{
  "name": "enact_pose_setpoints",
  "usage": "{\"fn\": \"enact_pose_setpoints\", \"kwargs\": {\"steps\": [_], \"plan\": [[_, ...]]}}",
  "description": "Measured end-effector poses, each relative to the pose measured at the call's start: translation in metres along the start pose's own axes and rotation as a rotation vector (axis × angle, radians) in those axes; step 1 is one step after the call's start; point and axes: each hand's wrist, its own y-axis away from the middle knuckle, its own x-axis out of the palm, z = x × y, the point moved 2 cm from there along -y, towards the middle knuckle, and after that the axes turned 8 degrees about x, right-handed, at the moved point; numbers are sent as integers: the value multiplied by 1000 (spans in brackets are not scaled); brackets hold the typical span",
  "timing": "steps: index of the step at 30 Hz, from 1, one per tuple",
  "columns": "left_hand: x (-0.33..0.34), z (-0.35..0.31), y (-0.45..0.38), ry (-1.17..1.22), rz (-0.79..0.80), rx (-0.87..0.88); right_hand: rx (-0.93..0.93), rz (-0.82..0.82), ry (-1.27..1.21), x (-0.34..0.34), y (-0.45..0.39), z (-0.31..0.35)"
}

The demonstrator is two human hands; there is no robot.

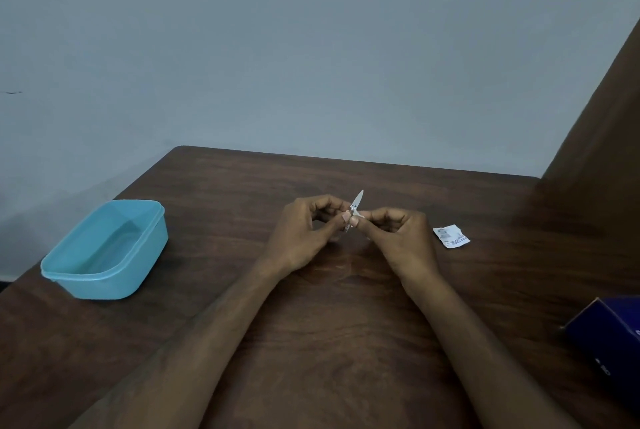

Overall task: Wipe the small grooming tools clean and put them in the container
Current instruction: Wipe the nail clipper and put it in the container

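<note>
While the open blue container [104, 248] is parked off at the left of the wooden table [346, 307], a tiny metal grooming tool [356, 204] is pinched mid-table between the curled left hand [304, 234] and right hand [398, 238], with 1 torn white sachet [451, 236] left just beside the right hand.

Head-worn wide-angle view, facing forward and down, close over table [346, 324] (wall beyond), single view

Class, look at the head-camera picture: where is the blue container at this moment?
The blue container sits open on the brown table at the left side of the head view, near the table's left edge, well apart from the left hand.
</note>
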Motion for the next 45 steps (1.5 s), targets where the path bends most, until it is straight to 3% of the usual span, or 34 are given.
{"fn": "enact_pose_setpoints", "kwargs": {"steps": [5, 12, 14, 17, 22, 26, 31, 36, 41, 45], "plan": [[4, -2, 0, -29, 13, -5, 60, -13, -181, -2, 0, 3], [3, -3, -1, -30, -71, -8, 92, -59, -229, -4, -3, 0], [2, -3, -2, -67, -103, -9, 32, -161, -172, -6, -5, 0], [1, -3, -1, -116, -120, -9, -195, -283, 110, -8, -2, 4], [1, -1, -3, -195, -64, 27, -556, -229, 435, 6, 11, 13], [0, -1, -3, -186, -86, 21, -508, -227, 437, 6, 9, 9], [0, 0, -4, -148, -123, 1, -543, -397, 395, -5, 12, 18], [-2, -1, -4, -121, -118, 16, -547, -225, 412, 7, 13, 15], [-1, -1, -4, -86, -103, 3, -531, -438, 379, -9, 9, 18], [0, -2, -4, -42, -57, -5, -654, -315, 490, 1, 11, 16]]}}
